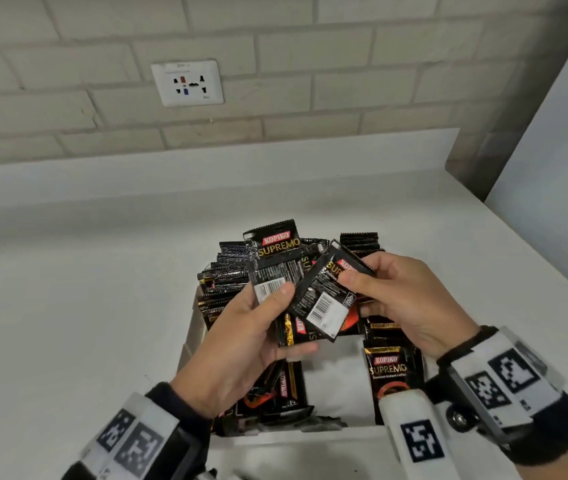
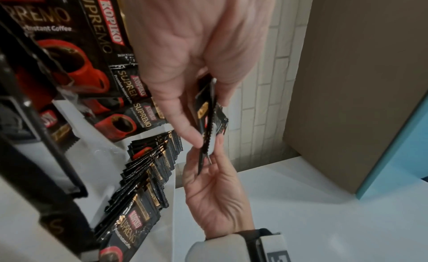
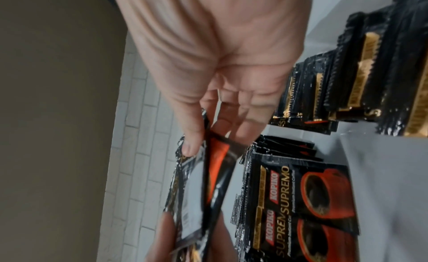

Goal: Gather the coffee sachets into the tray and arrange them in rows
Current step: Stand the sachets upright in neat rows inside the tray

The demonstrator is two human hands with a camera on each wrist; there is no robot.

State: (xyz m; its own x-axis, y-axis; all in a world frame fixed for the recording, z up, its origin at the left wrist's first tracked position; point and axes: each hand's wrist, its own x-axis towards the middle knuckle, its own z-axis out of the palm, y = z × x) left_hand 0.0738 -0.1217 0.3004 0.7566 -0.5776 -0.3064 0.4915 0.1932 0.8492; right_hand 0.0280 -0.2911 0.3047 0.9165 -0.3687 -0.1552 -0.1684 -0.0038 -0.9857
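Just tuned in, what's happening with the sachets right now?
A person is sorting black coffee sachets over a white tray on the counter. The left hand holds a small bunch of sachets fanned upright, while the right hand pinches a single sachet against that bunch. Rows of sachets already stand along the tray's far side, and a few more lie loose inside it.

Both hands (image 2: 208, 119) pinching sachets (image 2: 208, 123) (edge-on), tray (image 2: 97, 152) rows beside

Bare left hand (image 1: 241, 341) and right hand (image 1: 407, 306) emerge from black cuffs (image 1: 552, 434), each wrist strapped with white blocks (image 1: 414, 434) bearing black-and-white square fiducial markers (image 1: 514, 370), a screw (image 1: 460, 419) beside the right cuff.
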